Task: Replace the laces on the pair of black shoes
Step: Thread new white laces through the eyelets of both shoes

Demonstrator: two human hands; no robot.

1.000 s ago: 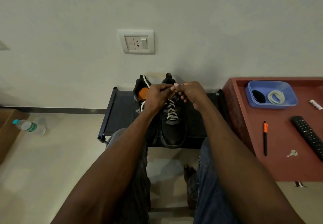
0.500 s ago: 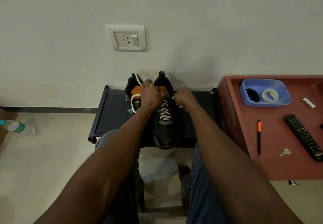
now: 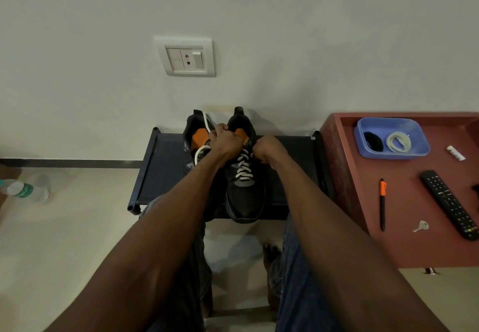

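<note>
Head view: two black shoes sit side by side on a dark rack, toes toward the person, heels at the wall. Left hand and right hand each curl tight on white lace ends. Right of the rack, a red table holds a blue tray, pen, key and remote. Left, a bottle.

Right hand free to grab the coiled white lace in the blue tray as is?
Probably not yet: the right hand is curled at the right shoe's lacing. The path to the coiled lace in the blue tray looks unobstructed.
</note>
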